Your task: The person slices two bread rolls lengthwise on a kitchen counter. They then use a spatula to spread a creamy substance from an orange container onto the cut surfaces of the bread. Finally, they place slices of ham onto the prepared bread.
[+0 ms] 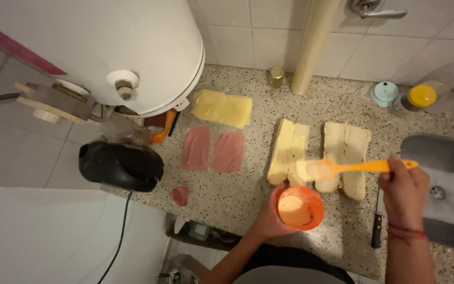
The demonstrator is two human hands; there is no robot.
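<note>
On the speckled bench [237, 194], reading from the left, two pink slices of ham [213, 150] lie side by side, with stacked yellow cheese slices [223, 108] just beyond them toward the tiled wall and a small torn scrap of ham [180, 195] nearer the bench's front edge. To their right lies the left split bread roll [288, 151], opened flat, its long axis running away from the person toward the wall. The left hand [270, 215] sits just in front of that roll's near end, fingers clenched around a small orange bowl [300, 208] of pale sauce, held upright. The orange silicone spatula [342, 168] lies crosswise to the rolls: its sauce-coated blade rests at the right edge of the left roll, over the gap between the two, and its handle crosses the right split roll [347, 158] to the right hand [403, 192], whose fingers are closed on the handle's end. So the bread lies to the left of the right hand, which is off the right roll's outer edge. A dark-handled knife [377, 229] lies below that hand.
</note>
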